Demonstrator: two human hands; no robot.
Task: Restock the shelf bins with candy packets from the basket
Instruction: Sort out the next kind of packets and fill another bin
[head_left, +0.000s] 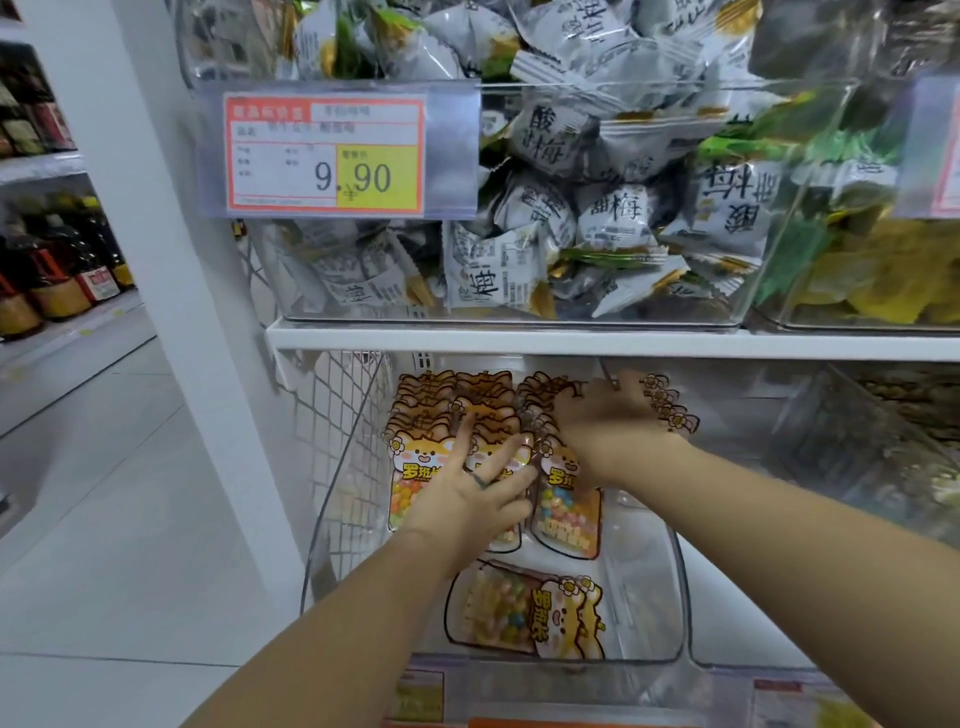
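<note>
Candy packets (566, 499) in the lower shelf bin, both hands on them

Candy packets with a cartoon cat face stand in rows inside the clear bin (649, 587) under the white shelf board (571, 343) – one more packet (519, 608) lies flat on its side at the front of the same bin. The left hand (467, 483) rests on the left rows with its fingers straight and spread, gripping nothing. The right hand (608, 421) lies over the tops of the right rows with its back to the camera; its fingers are hidden among the packets, so I cannot tell whether it grasps any. On the shelf above, a second clear bin (769, 260) holds grey-and-white wrapped sweets (545, 249) – a price tag (332, 156) reading 9.90 hangs on its front. White wire mesh (337, 415) stands just left of the lower bin, and bottles (57, 270) line the shelves far left.
</note>
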